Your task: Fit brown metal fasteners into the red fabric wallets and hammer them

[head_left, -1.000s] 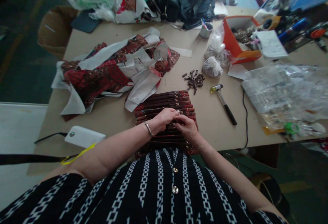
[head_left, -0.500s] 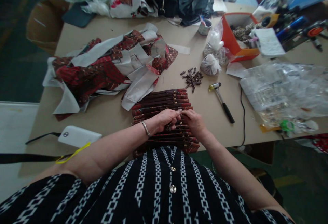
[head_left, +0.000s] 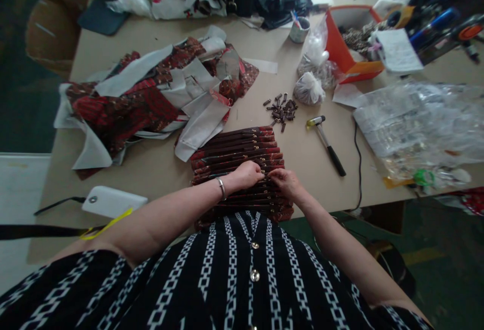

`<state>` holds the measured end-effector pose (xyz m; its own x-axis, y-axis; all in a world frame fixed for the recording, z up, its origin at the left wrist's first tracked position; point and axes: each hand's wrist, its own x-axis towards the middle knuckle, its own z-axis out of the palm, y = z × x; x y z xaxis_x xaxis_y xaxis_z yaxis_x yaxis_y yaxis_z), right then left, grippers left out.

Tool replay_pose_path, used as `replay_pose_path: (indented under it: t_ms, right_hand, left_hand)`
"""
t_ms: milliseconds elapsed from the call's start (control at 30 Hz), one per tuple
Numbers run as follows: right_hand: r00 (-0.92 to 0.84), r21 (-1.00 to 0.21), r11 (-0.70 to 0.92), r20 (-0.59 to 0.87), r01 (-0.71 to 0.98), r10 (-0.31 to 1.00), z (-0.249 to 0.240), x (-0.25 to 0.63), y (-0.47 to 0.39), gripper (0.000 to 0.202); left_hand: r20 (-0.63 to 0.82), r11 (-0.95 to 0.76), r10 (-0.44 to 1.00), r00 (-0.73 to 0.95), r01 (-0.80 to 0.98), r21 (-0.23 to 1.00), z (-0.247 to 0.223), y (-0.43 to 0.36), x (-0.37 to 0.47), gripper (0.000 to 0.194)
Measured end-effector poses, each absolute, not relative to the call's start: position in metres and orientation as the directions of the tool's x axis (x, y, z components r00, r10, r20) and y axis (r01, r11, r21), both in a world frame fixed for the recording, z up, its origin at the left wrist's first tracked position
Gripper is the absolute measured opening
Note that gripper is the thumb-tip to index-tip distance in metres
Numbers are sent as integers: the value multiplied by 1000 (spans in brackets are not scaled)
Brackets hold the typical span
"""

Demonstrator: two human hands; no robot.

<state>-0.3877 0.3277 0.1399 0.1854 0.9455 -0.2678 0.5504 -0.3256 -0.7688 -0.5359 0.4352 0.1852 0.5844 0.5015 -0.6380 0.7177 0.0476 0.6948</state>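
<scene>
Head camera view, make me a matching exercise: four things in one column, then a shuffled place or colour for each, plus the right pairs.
1. Hammer
2. Zippered fabric stack
3. Bracelet
4. Box

A. Orange
B. Beneath the left hand and right hand
C. Black-handled
D. Around the left wrist

Pairs: 1-C, 2-B, 3-D, 4-A

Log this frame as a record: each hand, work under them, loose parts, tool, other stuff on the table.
left_hand: left hand, curled over the row of dark red pieces; grip contents unclear
right_hand: right hand, bent, close to the left, over the same row
work: narrow pieces side by side, small gold-coloured fittings showing
loose_parts: pile of small dark pieces, beyond the row
tool: hammer, lying right of the row
other: patterned fabric heap; orange box; cup
</scene>
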Motion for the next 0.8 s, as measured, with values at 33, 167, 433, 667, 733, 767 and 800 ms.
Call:
replay_pose_path:
  t_ms: [33,167,433,667,733,767,800]
  right_hand:
    - [190,-761,-330,-270,559,944,136,-389,328,16]
    - [206,-726,-322,-247,608,947,127,-393,329,18]
    - [165,-644,-268,-216,717,962,129,-395,333,17]
    - [140,-612,-232,-195,756,971,136,-395,337,14]
    - [144,-622,-221,-171,751,975,141,-396,336,15]
    - [148,-630,-213,-155,746,977,144,-397,336,15]
    - [151,-639,-204,-137,741,979,149,-400,336,16]
  left_hand:
    - [-624,5,513,590,725,689,182,435,-535,23]
    - [-583,-117,540,607,740,662,174,436,-534,18]
    - [-540,-178,583,607,744,644,169,435,-541,19]
    - [-535,-43,626,567,711,702,167,439,-549,24]
    - [-552,39,626,552,684,729,172,442,-551,27]
    - [-565,93,623,541,666,740,175,443,-553,28]
    - [-582,154,617,529,645,749,180,444,-554,28]
